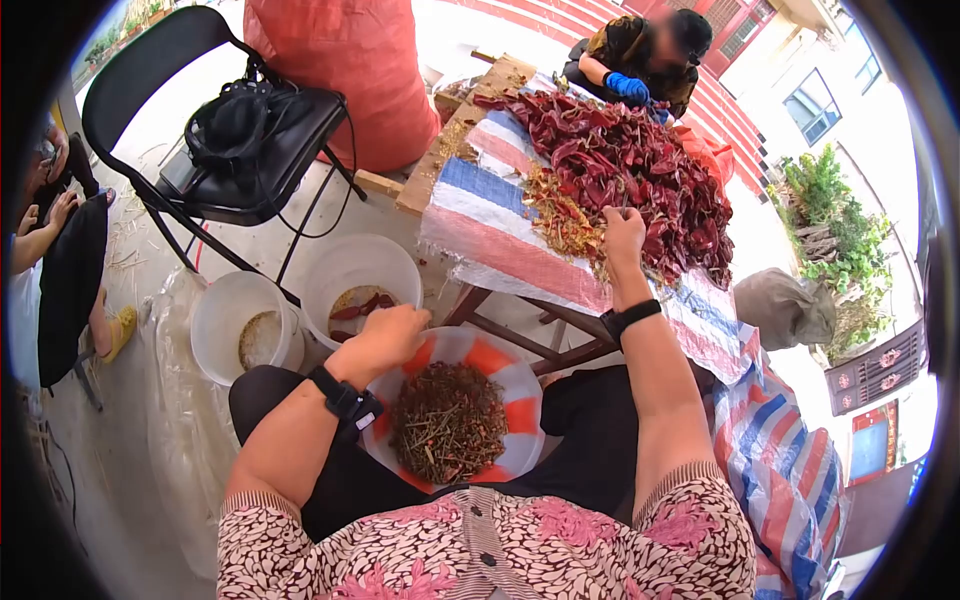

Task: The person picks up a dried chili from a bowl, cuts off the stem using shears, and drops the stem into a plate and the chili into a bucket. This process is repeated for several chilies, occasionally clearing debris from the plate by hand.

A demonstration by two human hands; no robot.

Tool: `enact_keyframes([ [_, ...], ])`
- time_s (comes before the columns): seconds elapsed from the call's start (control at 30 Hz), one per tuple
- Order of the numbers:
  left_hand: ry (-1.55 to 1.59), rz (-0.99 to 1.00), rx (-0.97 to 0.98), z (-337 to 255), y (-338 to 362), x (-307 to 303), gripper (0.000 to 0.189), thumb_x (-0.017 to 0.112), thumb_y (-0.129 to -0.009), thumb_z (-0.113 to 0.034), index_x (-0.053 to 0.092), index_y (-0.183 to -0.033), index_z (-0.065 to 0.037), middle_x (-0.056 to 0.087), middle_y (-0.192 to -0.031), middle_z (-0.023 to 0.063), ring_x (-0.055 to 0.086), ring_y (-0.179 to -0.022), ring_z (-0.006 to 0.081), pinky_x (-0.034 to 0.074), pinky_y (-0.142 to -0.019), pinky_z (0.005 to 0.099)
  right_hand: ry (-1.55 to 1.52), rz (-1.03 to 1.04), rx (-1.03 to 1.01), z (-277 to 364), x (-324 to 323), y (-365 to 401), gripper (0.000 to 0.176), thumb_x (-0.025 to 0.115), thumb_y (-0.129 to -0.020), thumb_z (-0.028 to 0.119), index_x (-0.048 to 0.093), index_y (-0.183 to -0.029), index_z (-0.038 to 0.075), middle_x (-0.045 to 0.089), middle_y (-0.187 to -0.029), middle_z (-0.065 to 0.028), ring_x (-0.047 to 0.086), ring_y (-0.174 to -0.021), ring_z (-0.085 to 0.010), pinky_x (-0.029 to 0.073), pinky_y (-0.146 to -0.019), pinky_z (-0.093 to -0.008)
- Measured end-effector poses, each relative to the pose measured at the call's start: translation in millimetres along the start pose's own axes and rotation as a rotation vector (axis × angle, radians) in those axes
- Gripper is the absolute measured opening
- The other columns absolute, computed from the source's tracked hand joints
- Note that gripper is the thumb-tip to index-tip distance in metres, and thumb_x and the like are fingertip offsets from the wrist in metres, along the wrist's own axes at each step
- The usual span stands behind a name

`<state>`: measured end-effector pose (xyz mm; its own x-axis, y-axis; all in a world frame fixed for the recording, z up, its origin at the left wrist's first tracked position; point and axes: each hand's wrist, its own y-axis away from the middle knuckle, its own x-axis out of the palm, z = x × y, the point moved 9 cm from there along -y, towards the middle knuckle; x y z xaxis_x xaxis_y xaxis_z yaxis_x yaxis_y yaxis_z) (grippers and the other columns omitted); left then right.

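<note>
The right hand point(626, 234) reaches out to the near edge of a heap of dried red peppers point(625, 150), its fingers bent and the fingertips drawn in toward the thumb; whether a pepper is pinched between them is too small to tell. The left hand point(388, 336) is held lower, knuckles up and fingers curled, over the space between a white bucket point(398, 262) and a red-and-white basin point(523, 414); its palm is turned out of sight, so I cannot tell whether it holds anything. The peppers lie on a striped cloth point(480, 228) spread across a wooden tabletop point(427, 182), with yellowish scraps point(556, 215) scattered along the side of the heap nearest the wearer. The basin sits between the wearer's knees and holds a mound of dry stems point(450, 420). A few red pepper pieces point(362, 305) and pale bits lie at the bottom of the bucket, and a second bucket point(212, 328) stands just beside it, on the left. Across the heap another person bends over the peppers, a blue glove point(628, 87) on one hand near the far edge. Beyond the buckets stand a black folding chair point(135, 80) with a black bag point(240, 125) on its seat and a big red sack point(340, 80).
</note>
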<state>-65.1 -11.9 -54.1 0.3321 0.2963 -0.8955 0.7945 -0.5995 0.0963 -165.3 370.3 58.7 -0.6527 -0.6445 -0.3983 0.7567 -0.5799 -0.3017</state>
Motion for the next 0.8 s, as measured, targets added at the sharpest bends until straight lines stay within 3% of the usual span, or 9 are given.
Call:
enact_keyframes([
  [0.07, 0.128, -0.198, 0.102, -15.5, 2.0, -19.4, 0.033, 0.058, -0.082, -0.011, 0.057, -0.115, -0.008, 0.059, -0.098, 0.0183, 0.060, -0.092, 0.0374, 0.049, -0.079, 0.0463, -0.468, 0.169, 0.207, 17.1, 10.7, 42.9, 0.011, 0.062, -0.089, 0.017, 0.056, -0.084, 0.009, 0.055, -0.066, 0.0012, 0.035, -0.041, -0.0057, 0.026, -0.035, -0.0212],
  [0.17, 0.343, -0.371, 0.272, -47.3, 12.4, -50.9, 0.042, 0.060, -0.083, -0.008, 0.051, -0.124, -0.007, 0.058, -0.109, 0.0194, 0.057, -0.102, 0.0383, 0.048, -0.085, 0.0450, -0.792, 0.556, 0.654, 30.5, 37.4, 128.2, 0.011, 0.062, -0.089, 0.016, 0.055, -0.084, 0.009, 0.056, -0.066, 0.0004, 0.037, -0.042, -0.0056, 0.028, -0.036, -0.0209],
  [0.23, 0.334, -0.625, 0.464, -71.5, 28.4, -77.3, 0.055, 0.065, -0.082, -0.009, 0.046, -0.133, -0.008, 0.058, -0.116, 0.0188, 0.054, -0.109, 0.0370, 0.043, -0.095, 0.0418, -0.855, 0.722, 0.856, 38.7, 49.3, 189.6, 0.011, 0.061, -0.089, 0.016, 0.055, -0.084, 0.008, 0.057, -0.070, -0.0005, 0.037, -0.042, -0.0049, 0.027, -0.036, -0.0206],
  [0.27, 0.314, -0.653, 0.487, -79.8, 31.5, -82.4, 0.054, 0.064, -0.083, -0.009, 0.047, -0.134, -0.008, 0.057, -0.119, 0.0177, 0.053, -0.111, 0.0364, 0.042, -0.097, 0.0414, -0.915, 0.852, 0.907, 33.1, 57.1, 216.1, 0.011, 0.062, -0.089, 0.017, 0.061, -0.090, 0.006, 0.064, -0.077, -0.0028, 0.037, -0.043, -0.0042, 0.028, -0.036, -0.0195],
  [0.33, 0.276, -0.711, 0.537, -91.1, 37.8, -89.2, 0.052, 0.063, -0.085, -0.009, 0.048, -0.134, -0.009, 0.055, -0.125, 0.0155, 0.051, -0.116, 0.0353, 0.039, -0.102, 0.0405, -0.869, 0.920, 0.979, 36.2, 62.3, 261.0, 0.013, 0.061, -0.090, 0.018, 0.059, -0.094, 0.006, 0.060, -0.081, -0.0035, 0.038, -0.046, -0.0041, 0.029, -0.038, -0.0190],
  [0.4, 0.316, -0.557, 0.583, -88.1, 29.4, -72.1, 0.046, 0.062, -0.085, -0.008, 0.052, -0.130, -0.008, 0.056, -0.125, 0.0147, 0.052, -0.115, 0.0341, 0.040, -0.100, 0.0399, -0.898, 0.970, 1.010, 37.2, 67.3, 290.0, 0.016, 0.060, -0.091, 0.020, 0.056, -0.095, 0.005, 0.056, -0.084, -0.0043, 0.039, -0.048, -0.0037, 0.029, -0.038, -0.0185],
  [0.47, 0.468, -0.341, 0.558, -84.8, 20.2, -51.8, 0.037, 0.061, -0.087, -0.008, 0.058, -0.124, -0.007, 0.059, -0.118, 0.0137, 0.056, -0.109, 0.0306, 0.043, -0.096, 0.0364, -0.891, 0.936, 1.005, 33.9, 66.0, 296.1, 0.017, 0.059, -0.093, 0.022, 0.056, -0.094, 0.006, 0.056, -0.084, -0.0039, 0.039, -0.048, -0.0035, 0.029, -0.039, -0.0185],
  [0.63, 0.887, -0.195, 0.389, -76.3, 24.4, -42.3, 0.030, 0.058, -0.093, -0.016, 0.058, -0.121, -0.004, 0.063, -0.107, 0.0073, 0.057, -0.093, 0.0171, 0.045, -0.086, 0.0283, -0.653, 0.863, 0.754, 50.6, 49.5, 295.3, 0.031, 0.051, -0.097, 0.034, 0.057, -0.101, 0.004, 0.054, -0.082, -0.0016, 0.039, -0.049, -0.0031, 0.030, -0.041, -0.0188],
  [0.8, 1.260, -0.021, 0.187, -63.7, 27.0, -38.4, 0.024, 0.058, -0.096, -0.020, 0.060, -0.114, -0.004, 0.065, -0.098, 0.0001, 0.053, -0.082, 0.0045, 0.044, -0.073, 0.0201, -0.153, 0.841, 0.178, 83.3, 26.7, 285.7, 0.036, 0.049, -0.096, 0.036, 0.057, -0.106, 0.002, 0.058, -0.081, -0.0053, 0.053, -0.064, -0.0129, 0.042, -0.058, -0.0280],
])
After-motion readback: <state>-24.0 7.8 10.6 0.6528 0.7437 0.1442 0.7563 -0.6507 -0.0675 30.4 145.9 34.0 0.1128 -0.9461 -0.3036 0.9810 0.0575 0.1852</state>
